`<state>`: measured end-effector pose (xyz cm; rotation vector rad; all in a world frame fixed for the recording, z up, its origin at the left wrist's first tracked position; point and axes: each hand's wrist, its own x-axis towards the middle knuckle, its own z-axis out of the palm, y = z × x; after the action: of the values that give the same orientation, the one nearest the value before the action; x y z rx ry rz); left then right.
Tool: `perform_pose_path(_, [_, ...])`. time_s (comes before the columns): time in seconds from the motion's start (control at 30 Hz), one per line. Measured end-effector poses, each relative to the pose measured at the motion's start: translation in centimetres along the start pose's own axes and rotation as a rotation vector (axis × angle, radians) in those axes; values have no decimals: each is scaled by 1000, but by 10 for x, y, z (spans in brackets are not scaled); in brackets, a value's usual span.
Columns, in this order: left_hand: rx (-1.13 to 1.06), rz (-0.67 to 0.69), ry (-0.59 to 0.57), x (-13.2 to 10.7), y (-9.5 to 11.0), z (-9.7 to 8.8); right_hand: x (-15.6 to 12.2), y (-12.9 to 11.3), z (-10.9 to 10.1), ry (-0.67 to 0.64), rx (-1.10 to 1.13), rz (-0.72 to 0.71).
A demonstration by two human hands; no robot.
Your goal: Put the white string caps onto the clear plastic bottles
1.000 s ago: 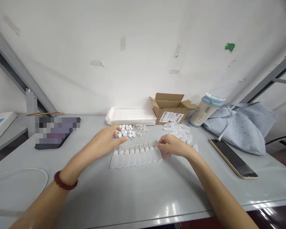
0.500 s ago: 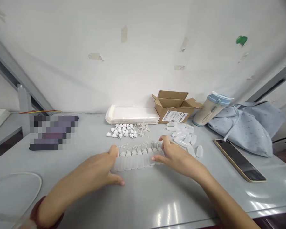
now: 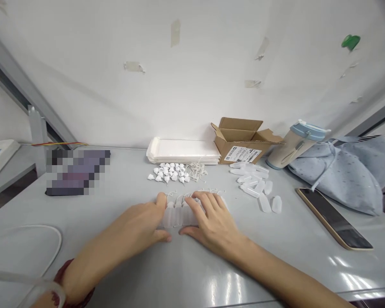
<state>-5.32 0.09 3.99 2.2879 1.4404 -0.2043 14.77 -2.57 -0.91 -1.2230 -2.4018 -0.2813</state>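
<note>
From the head camera, the left hand [image 3: 141, 226] and right hand [image 3: 211, 222] lie open, grasping nothing, and press a row of bottles [image 3: 176, 216] together between them. Loose bottles [image 3: 256, 186] lie to the right of the right hand. Caps [image 3: 168, 173] sit just beyond both hands, not yet fitted.

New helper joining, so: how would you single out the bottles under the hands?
Start at the open cardboard box, then come forward across the table. The row of bottles lies there, left hand at its end, right hand resting on it; unlike the loose bottles to its right, these lie side by side.
</note>
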Motion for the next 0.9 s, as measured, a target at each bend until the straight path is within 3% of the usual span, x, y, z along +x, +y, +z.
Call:
perform_pose_path(0.67, [7, 39, 30, 2, -2, -3, 4, -2, 9, 67, -37, -21])
perform_pose_path(0.9, [-10, 39, 28, 6, -7, 1, 4, -2, 10, 33, -17, -12])
